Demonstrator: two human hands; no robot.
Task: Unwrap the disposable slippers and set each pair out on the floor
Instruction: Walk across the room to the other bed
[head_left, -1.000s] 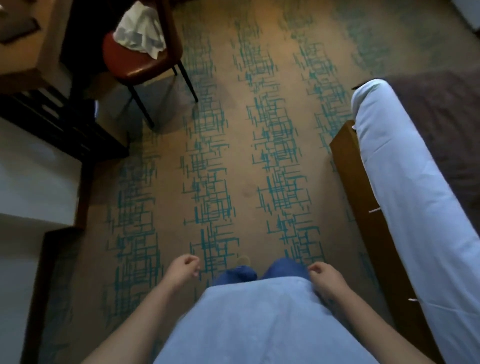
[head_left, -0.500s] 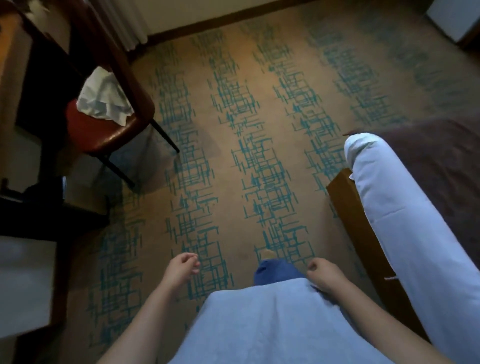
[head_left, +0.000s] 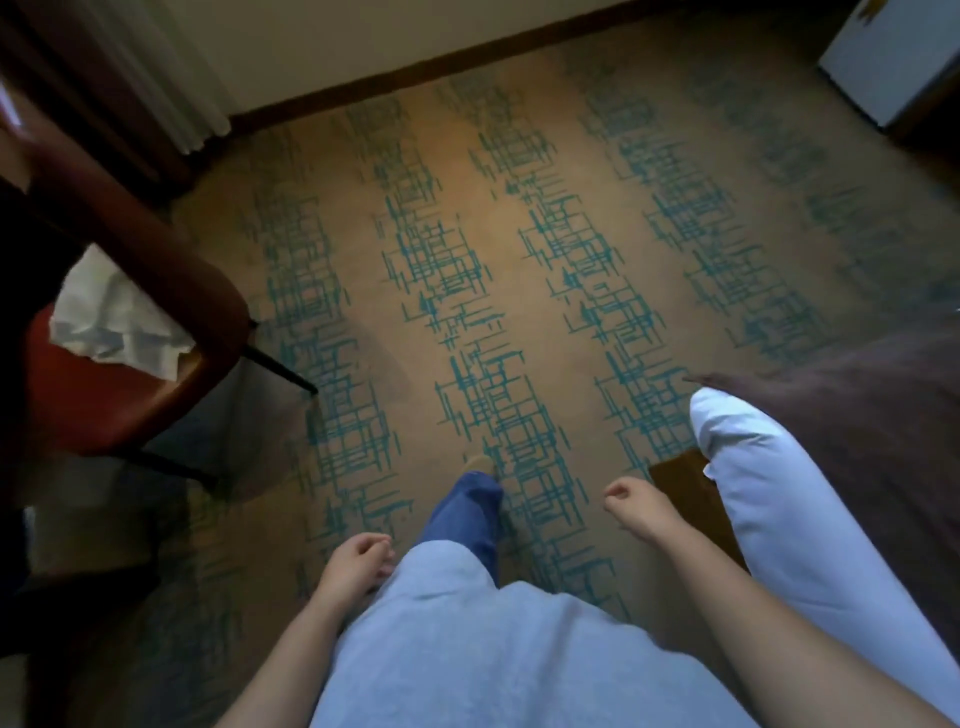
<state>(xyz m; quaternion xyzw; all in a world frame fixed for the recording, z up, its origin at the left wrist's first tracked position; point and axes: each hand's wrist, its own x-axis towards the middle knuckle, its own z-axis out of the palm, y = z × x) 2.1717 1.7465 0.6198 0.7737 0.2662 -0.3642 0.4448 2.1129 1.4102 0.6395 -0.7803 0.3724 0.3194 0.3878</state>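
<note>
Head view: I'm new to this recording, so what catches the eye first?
The tan carpet with teal crosshatched stripes fills the middle. A red-seated chair holding crumpled white cloth stands at left; a white-sheeted bed edge lies at right. Both bare hands, left and right, hang loosely curled and empty.

The carpet (head_left: 519, 208) is tan with rows of teal crisscross lines. The chair (head_left: 93, 395) seat is red, with a white cloth (head_left: 114, 322) on it. The bed (head_left: 779, 493) has a white sheet and a brown blanket (head_left: 857, 415). The trousers (head_left: 467, 509) are blue.
</note>
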